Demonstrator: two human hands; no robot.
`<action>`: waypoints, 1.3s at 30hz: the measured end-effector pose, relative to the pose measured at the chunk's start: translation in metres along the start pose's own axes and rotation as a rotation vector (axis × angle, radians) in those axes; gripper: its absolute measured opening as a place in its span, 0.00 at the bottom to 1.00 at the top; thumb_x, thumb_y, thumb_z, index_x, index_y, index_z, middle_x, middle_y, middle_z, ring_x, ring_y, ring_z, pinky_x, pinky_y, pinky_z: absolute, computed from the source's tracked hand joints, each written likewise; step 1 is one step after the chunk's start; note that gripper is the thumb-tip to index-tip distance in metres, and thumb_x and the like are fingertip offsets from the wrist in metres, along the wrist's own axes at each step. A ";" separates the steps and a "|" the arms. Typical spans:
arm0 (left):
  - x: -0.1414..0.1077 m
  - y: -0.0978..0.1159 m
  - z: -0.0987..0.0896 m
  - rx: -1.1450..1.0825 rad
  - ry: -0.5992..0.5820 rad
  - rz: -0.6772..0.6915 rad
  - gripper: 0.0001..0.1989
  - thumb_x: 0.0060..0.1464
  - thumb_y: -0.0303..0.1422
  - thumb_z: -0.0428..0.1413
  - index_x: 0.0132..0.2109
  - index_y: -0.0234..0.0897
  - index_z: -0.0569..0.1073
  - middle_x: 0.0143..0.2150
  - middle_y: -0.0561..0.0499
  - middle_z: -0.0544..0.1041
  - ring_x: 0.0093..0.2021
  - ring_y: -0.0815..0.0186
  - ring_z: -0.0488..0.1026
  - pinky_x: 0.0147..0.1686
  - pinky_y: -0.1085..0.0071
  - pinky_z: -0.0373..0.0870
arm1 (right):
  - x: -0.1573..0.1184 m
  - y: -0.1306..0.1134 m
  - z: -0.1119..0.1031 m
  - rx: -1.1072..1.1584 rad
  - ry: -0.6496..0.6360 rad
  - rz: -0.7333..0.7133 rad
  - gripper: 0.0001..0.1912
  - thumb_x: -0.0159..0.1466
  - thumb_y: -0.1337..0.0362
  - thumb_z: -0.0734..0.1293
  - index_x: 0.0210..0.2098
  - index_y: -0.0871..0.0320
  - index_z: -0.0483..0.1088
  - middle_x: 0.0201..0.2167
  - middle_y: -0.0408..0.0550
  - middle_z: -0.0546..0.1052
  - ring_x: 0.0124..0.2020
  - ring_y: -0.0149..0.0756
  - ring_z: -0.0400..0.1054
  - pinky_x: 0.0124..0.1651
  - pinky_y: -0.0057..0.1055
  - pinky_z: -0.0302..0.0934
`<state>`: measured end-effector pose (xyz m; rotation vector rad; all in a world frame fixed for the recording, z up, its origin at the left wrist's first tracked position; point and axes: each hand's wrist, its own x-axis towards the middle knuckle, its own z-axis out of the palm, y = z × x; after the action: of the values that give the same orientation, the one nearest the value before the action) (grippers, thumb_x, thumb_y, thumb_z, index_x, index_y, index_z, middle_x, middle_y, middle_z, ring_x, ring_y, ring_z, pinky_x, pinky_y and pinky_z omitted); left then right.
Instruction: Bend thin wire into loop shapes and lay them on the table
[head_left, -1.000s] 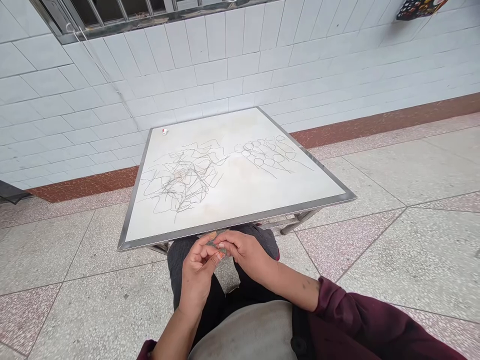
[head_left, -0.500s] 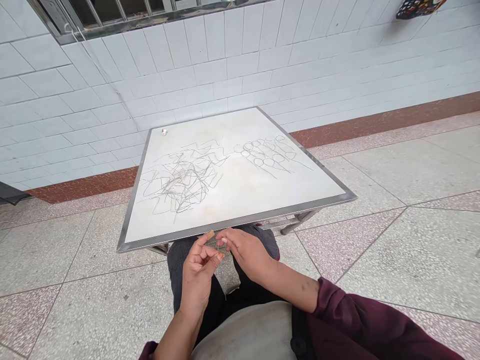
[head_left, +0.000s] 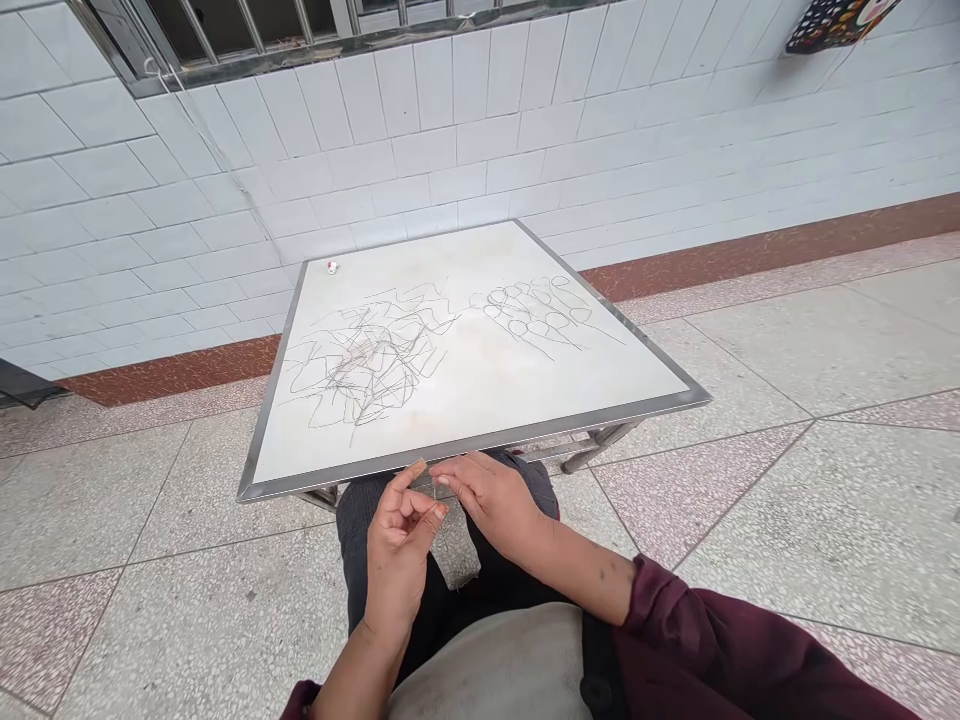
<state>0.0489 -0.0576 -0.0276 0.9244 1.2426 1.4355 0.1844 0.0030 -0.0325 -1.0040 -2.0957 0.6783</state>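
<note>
My left hand (head_left: 401,550) is over my lap at the table's front edge, thumb and finger pinched on a thin wire (head_left: 435,492). Tan tape wraps the tip of its raised index finger. My right hand (head_left: 501,505) faces it from the right, its fingers closed around the wire's upper end. Most of the wire is too fine to follow. Ahead, on the white table (head_left: 480,400), a tangled heap of thin dark wire pieces (head_left: 375,365) lies to the left. Several wires with looped ends (head_left: 536,308) lie side by side to the right.
A small white and red object (head_left: 332,267) sits in the table's far left corner. The table has a grey metal rim and stands against a white tiled wall (head_left: 420,90). A barred window (head_left: 255,30) is at the upper left; a patterned bag (head_left: 836,25) hangs upper right.
My hands stay nearly in place, both still at the wire. The right fingers have shifted slightly. The view has moved a little; the wires on the table look unchanged.
</note>
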 end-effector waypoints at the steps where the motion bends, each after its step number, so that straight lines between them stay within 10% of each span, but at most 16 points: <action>1: 0.000 0.001 0.001 -0.005 0.004 0.001 0.24 0.49 0.32 0.62 0.55 0.40 0.69 0.25 0.58 0.70 0.30 0.70 0.67 0.41 0.72 0.64 | 0.000 -0.001 0.000 0.040 0.013 0.015 0.13 0.69 0.63 0.55 0.45 0.54 0.70 0.37 0.47 0.78 0.39 0.36 0.69 0.43 0.34 0.64; 8: 0.003 0.000 -0.004 -0.115 0.097 -0.004 0.25 0.49 0.30 0.62 0.55 0.40 0.69 0.26 0.58 0.70 0.31 0.72 0.68 0.43 0.72 0.63 | 0.000 -0.005 -0.005 0.511 -0.041 0.207 0.18 0.70 0.56 0.52 0.56 0.54 0.57 0.44 0.48 0.74 0.37 0.32 0.69 0.31 0.28 0.65; 15: 0.008 -0.001 -0.007 -0.309 0.320 -0.046 0.29 0.47 0.30 0.64 0.57 0.38 0.67 0.30 0.54 0.74 0.31 0.72 0.68 0.31 0.77 0.62 | -0.008 -0.003 0.010 0.266 -0.161 0.158 0.09 0.61 0.60 0.67 0.40 0.55 0.68 0.33 0.43 0.76 0.30 0.31 0.67 0.34 0.29 0.61; 28: 0.007 0.002 -0.006 -0.174 0.399 0.146 0.31 0.47 0.32 0.63 0.59 0.40 0.66 0.26 0.59 0.71 0.28 0.73 0.68 0.40 0.72 0.65 | -0.013 -0.009 0.016 0.271 -0.257 0.022 0.06 0.64 0.69 0.61 0.32 0.56 0.69 0.27 0.41 0.72 0.31 0.30 0.65 0.35 0.26 0.58; 39: 0.002 0.002 0.001 -0.143 0.347 0.101 0.28 0.50 0.32 0.62 0.59 0.40 0.66 0.29 0.56 0.72 0.33 0.71 0.70 0.38 0.75 0.64 | 0.001 -0.007 0.016 0.556 -0.004 0.239 0.12 0.65 0.58 0.60 0.46 0.55 0.66 0.37 0.47 0.73 0.31 0.30 0.67 0.27 0.25 0.63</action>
<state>0.0493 -0.0557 -0.0260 0.6666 1.3363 1.7951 0.1684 -0.0023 -0.0365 -0.9278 -1.6529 1.2955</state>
